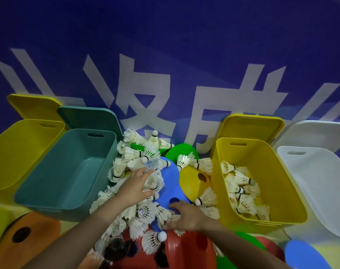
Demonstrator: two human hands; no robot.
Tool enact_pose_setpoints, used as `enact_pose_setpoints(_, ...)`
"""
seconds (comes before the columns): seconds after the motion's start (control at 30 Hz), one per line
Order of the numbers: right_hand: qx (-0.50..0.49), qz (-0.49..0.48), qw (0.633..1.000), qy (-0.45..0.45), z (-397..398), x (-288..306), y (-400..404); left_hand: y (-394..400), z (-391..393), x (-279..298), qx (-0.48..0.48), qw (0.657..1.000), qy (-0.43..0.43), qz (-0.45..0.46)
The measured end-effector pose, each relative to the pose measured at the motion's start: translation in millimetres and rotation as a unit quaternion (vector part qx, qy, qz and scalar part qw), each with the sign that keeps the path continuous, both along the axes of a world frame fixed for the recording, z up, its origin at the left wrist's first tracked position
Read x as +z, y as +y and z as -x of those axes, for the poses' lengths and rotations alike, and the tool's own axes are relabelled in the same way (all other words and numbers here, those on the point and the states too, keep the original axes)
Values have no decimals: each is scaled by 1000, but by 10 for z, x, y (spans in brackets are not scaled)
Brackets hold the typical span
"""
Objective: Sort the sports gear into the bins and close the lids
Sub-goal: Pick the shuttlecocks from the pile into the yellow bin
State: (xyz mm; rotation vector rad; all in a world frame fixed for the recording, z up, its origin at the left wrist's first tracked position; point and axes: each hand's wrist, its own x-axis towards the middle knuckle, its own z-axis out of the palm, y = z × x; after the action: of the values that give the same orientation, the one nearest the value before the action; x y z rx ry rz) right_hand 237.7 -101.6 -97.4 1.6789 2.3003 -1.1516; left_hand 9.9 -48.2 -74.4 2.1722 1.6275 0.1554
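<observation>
the shuttlecock pile (138,171) fills the middle, heaped between the teal bin (54,183) at 9 o'clock and the right yellow bin (278,200) at 3 o'clock. the left hand (135,188) lies on the pile with fingers stretched out and relaxed, pressing on feathers, not gripping. the right hand (186,216) rests at 6 o'clock of the blue disc cone (171,183), fingers curled onto its lower edge among shuttlecocks; whether it truly grips the cone, cannot tell. shuttlecocks lie over and round that cone and crowd both hands.

the right yellow bin holds a small heap of shuttlecocks (241,189); the teal bin shows a bare floor. a second yellow bin (19,152) sits at far 9 o'clock, a white bin (320,187) at far 3 o'clock. all four lids lean open against the blue banner (165,45) at 12 o'clock.

a yellow cone (194,183) touches the blue one; a green cone (179,150) lies behind it. an orange cone (23,237) lies at 7 o'clock, a red cone (192,247) at 6 o'clock.
</observation>
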Motion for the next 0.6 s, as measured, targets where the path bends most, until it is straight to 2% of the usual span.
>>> enact_pose_setpoints(0.1, 20, -4, 1000, -19, 3, 24, -25, 81, -13, -53, -43, 999, 16, -18)
enact_pose_setpoints(0.2, 15, 9, 1000, -21, -27, 73, -8, 149, -21, -90, -36, 999, 2, -35)
enact_pose_setpoints(0.33, -9, 11, 1000, -19, -123, 109, 11, 168, -66, -96, -29, 995, 60, -74)
enact_pose_setpoints(0.43, -21, 8, 1000, -21, -212, 152, 23, 153, -149, -58, -35, 991, 71, -106)
enact_pose_setpoints(0.6, -58, -7, 998, 21, -433, 255, 68, 155, -208, -40, -28, 989, 65, -132)
